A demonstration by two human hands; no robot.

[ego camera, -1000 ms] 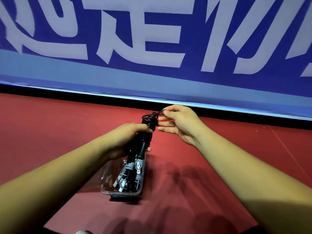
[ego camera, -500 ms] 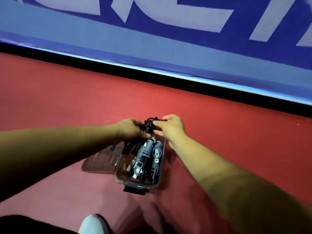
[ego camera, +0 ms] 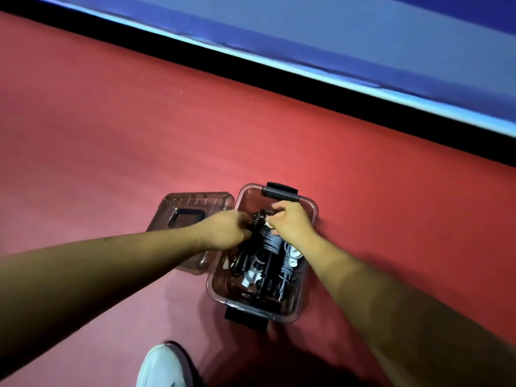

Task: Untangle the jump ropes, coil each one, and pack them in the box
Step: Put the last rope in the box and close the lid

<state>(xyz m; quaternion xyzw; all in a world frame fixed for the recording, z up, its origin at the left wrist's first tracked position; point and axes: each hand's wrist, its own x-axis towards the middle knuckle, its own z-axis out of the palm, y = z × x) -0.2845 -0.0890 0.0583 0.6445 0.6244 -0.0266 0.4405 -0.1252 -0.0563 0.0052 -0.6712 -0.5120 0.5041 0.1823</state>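
A clear plastic box [ego camera: 304,300] with black latches stands open on the red floor. Inside lie several coiled jump ropes [ego camera: 272,259], grey and black, with white handle ends showing. A coiled black jump rope [ego camera: 258,223] is held over the box's far half. My left hand [ego camera: 223,233] grips its handles from the left, and my right hand [ego camera: 290,222] pinches the cord end at its top. Both hands are just above the box's contents.
The box's lid [ego camera: 192,216] lies flat on the floor, touching the box's left side. A white shoe [ego camera: 164,367] shows at the bottom edge. A blue banner wall [ego camera: 363,37] with a black base strip runs across the far side.
Both hands have lowered the black rope from mid-air down into the box. The camera has tilted downward, so the box, the lid and the shoe now show.
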